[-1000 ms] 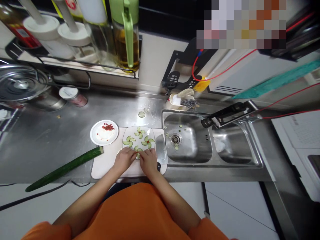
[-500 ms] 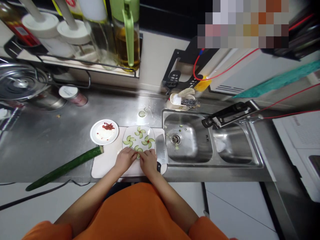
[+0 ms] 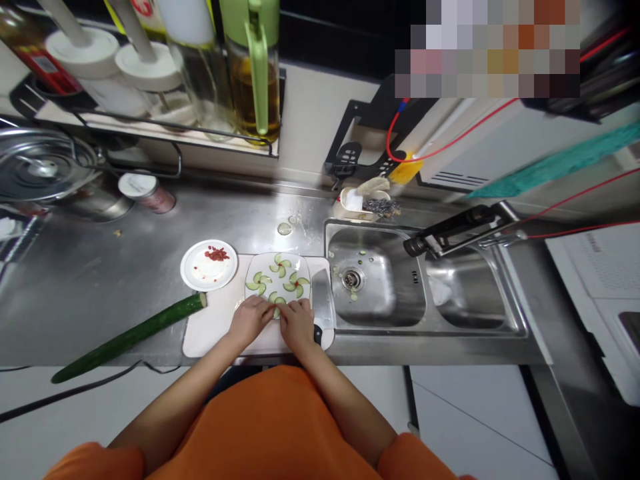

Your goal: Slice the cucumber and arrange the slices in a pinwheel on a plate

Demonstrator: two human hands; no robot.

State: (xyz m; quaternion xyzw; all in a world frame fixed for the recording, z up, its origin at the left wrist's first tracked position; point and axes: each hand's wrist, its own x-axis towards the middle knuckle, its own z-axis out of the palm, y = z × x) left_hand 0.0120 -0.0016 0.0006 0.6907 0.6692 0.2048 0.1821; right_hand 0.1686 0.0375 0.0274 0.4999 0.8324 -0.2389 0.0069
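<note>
A square white plate [image 3: 278, 281] rests on a white cutting board [image 3: 215, 331]. Curved cucumber slices [image 3: 281, 265] lie on it in pinwheel shapes, some with a red bit at the centre. At the plate's near edge, my left hand [image 3: 250, 320] and my right hand [image 3: 297, 325] meet over the nearest cucumber pinwheel. Both hands have their fingertips pressed together there, and whatever lies between them is too small to make out. Beside my right hand, a kitchen knife [image 3: 323, 300] lies on the board, its black handle toward me.
A round white plate [image 3: 200, 272] with small red pieces [image 3: 217, 254] sits left of the board, near a long cucumber [image 3: 135, 333]. To the right is a steel sink [image 3: 385, 293] with cucumber scraps inside. Bottles stand on a rack [image 3: 175, 137] above the counter.
Almost nothing differs. Both hands stay over the nearest pinwheel, with at most a slight shift of the fingertips.
</note>
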